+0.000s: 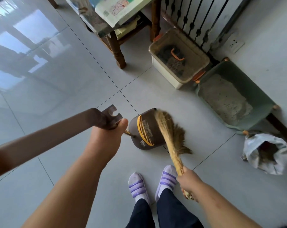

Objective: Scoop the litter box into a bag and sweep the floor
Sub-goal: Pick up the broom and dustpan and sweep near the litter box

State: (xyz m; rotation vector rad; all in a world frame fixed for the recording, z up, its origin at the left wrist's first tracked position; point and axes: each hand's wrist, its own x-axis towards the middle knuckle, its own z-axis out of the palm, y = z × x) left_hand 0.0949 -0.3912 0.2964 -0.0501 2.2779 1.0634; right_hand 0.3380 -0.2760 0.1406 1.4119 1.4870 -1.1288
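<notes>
My left hand (109, 139) grips the top of a brown dustpan handle (105, 118). The brown dustpan (146, 129) with a yellow comb edge stands on the grey tile floor just beyond it, with grey litter inside. My right hand (189, 182) holds the stalk of a straw broom (168, 134), whose bristles lie against the dustpan's mouth. The green litter box (234, 97), filled with grey litter, sits at the right by the wall. A white bag (267, 153) stands open on the floor at the far right, with brownish content inside.
A lidded plastic bin (177, 58) with orange clips sits beside the litter box, below a black radiator. A wooden table leg (117, 51) stands behind the dustpan. My feet in purple slippers (139, 186) are between my arms. Glossy tiles stretch to the left.
</notes>
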